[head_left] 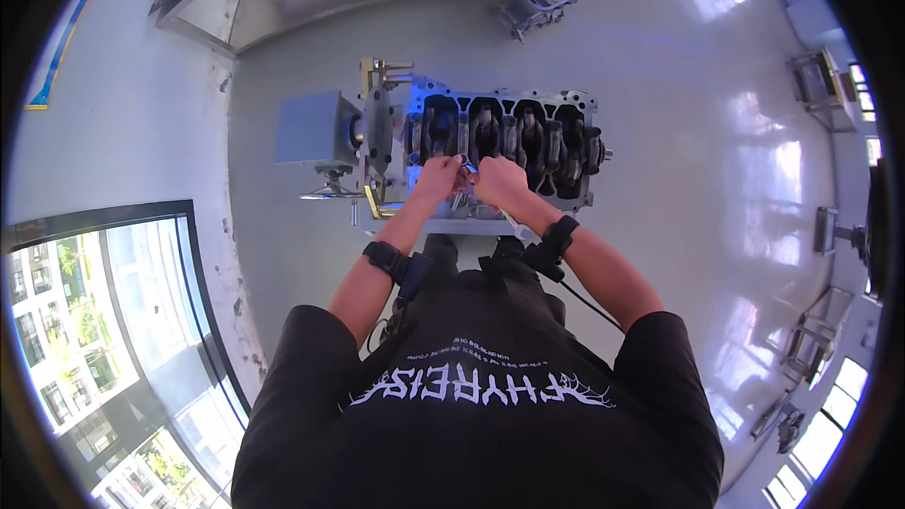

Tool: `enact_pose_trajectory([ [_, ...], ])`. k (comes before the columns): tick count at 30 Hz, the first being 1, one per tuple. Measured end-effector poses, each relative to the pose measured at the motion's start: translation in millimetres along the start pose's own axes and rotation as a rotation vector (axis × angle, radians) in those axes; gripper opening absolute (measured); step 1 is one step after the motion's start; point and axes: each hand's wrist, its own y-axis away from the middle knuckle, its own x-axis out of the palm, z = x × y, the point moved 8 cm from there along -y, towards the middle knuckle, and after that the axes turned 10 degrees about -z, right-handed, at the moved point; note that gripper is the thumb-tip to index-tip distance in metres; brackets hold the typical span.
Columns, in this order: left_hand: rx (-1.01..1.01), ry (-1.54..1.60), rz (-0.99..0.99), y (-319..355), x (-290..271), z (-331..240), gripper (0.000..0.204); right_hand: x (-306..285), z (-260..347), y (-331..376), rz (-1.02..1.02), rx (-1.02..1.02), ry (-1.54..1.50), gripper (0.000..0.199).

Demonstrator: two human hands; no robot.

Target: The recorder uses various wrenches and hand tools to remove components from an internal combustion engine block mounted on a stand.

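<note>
An engine block [586,190] stands in front of me with its crankshaft [485,123] showing in the open side. Over the block's near edge, my right hand [501,182] is closed round a shiny wrench [515,223], whose shaft sticks out below the palm toward me. My left hand [436,178] is closed too, its fingertips at the wrench's ring-shaped end between the two hands. Whatever lies under the ring end is hidden by my fingers.
The block is fixed to a stand with a yellowish bracket [371,200] and a grey box [309,128] on the left. Beyond it, another metal engine part [537,6] sits on the floor near a metal bench [283,9]. A window [104,320] is at left.
</note>
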Motion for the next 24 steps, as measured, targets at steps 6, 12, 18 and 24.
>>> enact_pose_trajectory([
  [6,0.007,-0.096,0.16,-3.6,5.9,-2.0,0.033,39.3,-19.7,11.5,0.034,0.29,-0.314,0.037],
  [12,0.039,-0.24,0.301,0.9,-7.8,-7.3,0.022,67.3,-6.0,19.9,-0.017,0.564,-0.726,0.037],
  [18,0.124,-0.333,0.42,9.2,-31.0,-33.5,0.022,113.1,1.8,6.6,-0.018,0.717,-1.199,0.032],
  [24,0.264,-0.293,0.354,19.4,-60.4,-66.7,0.022,111.1,42.5,-8.8,-0.032,0.761,-1.831,0.027],
])
